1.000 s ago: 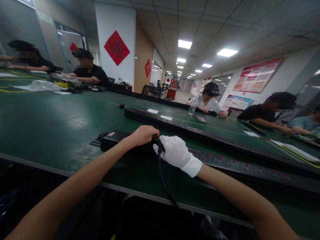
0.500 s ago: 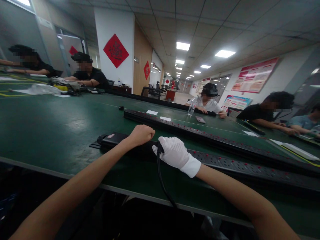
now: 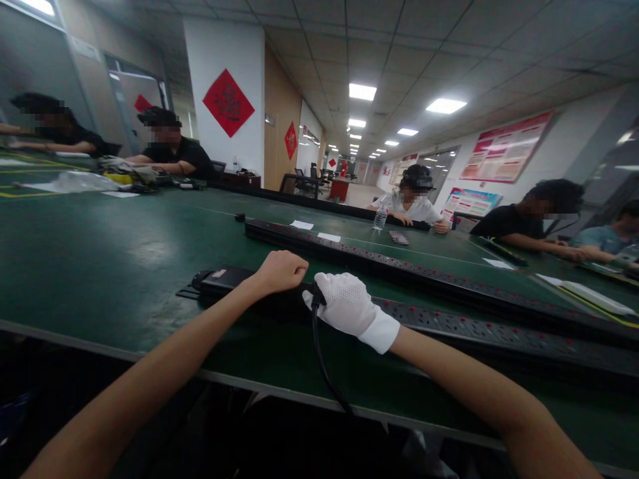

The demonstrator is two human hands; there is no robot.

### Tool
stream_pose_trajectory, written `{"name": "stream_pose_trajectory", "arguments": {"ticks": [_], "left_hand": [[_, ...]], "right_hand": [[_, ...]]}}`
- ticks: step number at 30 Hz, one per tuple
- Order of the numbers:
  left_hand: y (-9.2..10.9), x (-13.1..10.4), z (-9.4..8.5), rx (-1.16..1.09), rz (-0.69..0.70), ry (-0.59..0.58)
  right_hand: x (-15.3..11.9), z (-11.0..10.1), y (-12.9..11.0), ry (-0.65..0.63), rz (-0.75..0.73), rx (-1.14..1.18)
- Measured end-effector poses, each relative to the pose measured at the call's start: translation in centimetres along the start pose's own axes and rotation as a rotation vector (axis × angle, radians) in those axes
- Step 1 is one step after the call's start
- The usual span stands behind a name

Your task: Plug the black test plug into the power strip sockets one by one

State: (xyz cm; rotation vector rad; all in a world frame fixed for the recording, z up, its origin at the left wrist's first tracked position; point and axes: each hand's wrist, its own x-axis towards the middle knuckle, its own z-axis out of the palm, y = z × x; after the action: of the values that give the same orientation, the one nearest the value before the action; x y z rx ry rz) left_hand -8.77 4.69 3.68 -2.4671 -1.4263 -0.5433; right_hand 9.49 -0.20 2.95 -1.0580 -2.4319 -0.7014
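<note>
A long black power strip (image 3: 454, 319) with red-dotted sockets lies across the near part of the green table (image 3: 150, 233). My left hand (image 3: 282, 271), bare, rests closed on its left portion; whether the fingers hold anything is hidden. Beside it, my right hand (image 3: 344, 303) in a white dotted glove is closed around a black plug (image 3: 318, 295) over the strip. From the plug a black cable (image 3: 322, 359) hangs down past the table's front edge. The contact between plug and socket is covered by the glove.
Behind lies a second long black strip (image 3: 399, 266), with white paper slips (image 3: 329, 237) and a water bottle (image 3: 380, 216) beyond it. Several people sit around the table. At the far left are a plastic bag (image 3: 82, 181) and cables.
The whole view has shifted slightly. Both hands keep the same pose, my right hand still closed on the plug.
</note>
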Motion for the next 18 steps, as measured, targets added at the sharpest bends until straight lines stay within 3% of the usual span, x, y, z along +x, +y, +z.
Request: {"name": "stream_pose_trajectory", "arguments": {"ticks": [18], "left_hand": [[0.12,0.03,0.05,-0.053,-0.004,-0.001]], "right_hand": [[-0.05,-0.01,-0.04,-0.010,0.003,-0.006]]}}
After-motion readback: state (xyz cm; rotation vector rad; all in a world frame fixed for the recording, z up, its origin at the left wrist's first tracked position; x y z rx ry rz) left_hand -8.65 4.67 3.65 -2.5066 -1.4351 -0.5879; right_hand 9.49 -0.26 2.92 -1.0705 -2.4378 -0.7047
